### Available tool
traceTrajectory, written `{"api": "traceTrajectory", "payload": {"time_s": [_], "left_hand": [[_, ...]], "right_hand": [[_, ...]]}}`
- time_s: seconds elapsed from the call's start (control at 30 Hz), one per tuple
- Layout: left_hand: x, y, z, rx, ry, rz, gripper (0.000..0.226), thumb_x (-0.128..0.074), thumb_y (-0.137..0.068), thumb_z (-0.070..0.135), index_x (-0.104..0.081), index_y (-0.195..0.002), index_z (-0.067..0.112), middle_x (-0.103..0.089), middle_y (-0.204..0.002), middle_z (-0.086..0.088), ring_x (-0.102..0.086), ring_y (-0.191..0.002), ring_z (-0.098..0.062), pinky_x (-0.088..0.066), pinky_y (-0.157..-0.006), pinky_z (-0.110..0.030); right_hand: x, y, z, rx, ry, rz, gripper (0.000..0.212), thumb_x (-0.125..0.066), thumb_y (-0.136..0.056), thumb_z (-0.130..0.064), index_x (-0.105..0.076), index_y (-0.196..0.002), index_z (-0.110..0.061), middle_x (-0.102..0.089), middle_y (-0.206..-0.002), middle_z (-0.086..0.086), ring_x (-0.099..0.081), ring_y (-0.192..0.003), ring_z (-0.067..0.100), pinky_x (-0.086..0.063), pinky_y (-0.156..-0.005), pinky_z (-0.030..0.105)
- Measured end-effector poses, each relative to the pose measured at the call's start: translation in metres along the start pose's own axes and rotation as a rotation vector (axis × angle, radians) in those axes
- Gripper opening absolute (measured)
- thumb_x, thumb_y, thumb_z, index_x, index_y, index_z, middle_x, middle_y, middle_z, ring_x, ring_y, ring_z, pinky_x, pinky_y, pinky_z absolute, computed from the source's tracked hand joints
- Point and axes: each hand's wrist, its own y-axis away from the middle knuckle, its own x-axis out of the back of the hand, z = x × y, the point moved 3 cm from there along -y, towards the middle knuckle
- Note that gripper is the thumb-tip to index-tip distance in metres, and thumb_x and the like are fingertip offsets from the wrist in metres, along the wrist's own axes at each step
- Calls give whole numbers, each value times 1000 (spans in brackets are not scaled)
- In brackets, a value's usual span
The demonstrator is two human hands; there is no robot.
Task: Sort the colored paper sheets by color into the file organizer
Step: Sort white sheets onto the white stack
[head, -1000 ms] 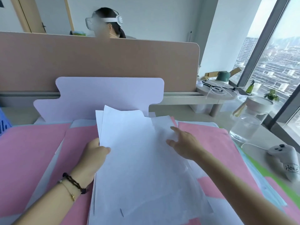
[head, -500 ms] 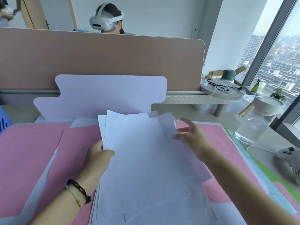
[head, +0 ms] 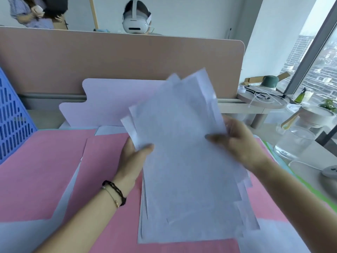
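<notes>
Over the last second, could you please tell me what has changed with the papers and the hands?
The right hand took hold of the white paper stack, and both hands lifted its far end. The left hand kept its grip; the pink sheets stayed flat.

A loose stack of white paper sheets [head: 182, 161] is lifted and tilted, its edges uneven. Pink sheets [head: 42, 176] lie flat on the desk below. The blue perforated file organizer [head: 12, 114] stands at the far left.
</notes>
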Motion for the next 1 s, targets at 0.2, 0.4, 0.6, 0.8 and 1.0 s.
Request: {"api": "traceTrajectory", "payload": {"time_s": [0.2, 0.4, 0.6, 0.8, 1.0], "left_hand": [[1, 11, 81, -138, 246, -245, 38, -62, -91, 10, -65, -129, 6, -71, -130, -9, -67, -121, -25, -50, -106, -42], [24, 35, 150, -374, 106, -170, 30, -69, -90, 8, -71, -120, 13, -75, -121, -3, -70, -115, -21, -54, -100, -42], [50, 51, 126, -349, 3, -204, 38, -66, -90, -3, -68, -125, 11, -76, -120, 0, -70, -115, -18, -54, -94, -30], [54, 45, 148, -386, -33, -201, 39, -73, -88, 1, -69, -125, 12, -75, -121, 1, -70, -115, -17, -52, -101, -35], [56, 41, 125, -298, -36, -294, 41, -70, -90, 2, -67, -129, 13, -73, -127, 0, -67, -121, -18, -49, -105, -38]], "right_hand": [[3, 11, -63, 86, -433, 228, 20, -70, -84, 0, -71, -104, 0, -76, -102, 17, -74, -88, 32, -59, -81, 44], [-13, 15, -108, 164, -533, 218, 19, -66, -87, 3, -77, -93, -11, -78, -98, 9, -75, -90, 27, -59, -79, 37], [-42, 27, -85, 110, -514, 97, 27, -70, -76, -2, -75, -101, -10, -77, -108, 10, -74, -98, 27, -57, -82, 36], [-48, 15, -97, 137, -487, 77, 27, -66, -84, 4, -74, -104, -12, -77, -108, 7, -74, -98, 26, -58, -81, 34], [-56, 14, -68, 105, -489, 28, 38, -71, -76, -9, -71, -114, -14, -74, -118, 6, -71, -109, 24, -56, -86, 35]]}}
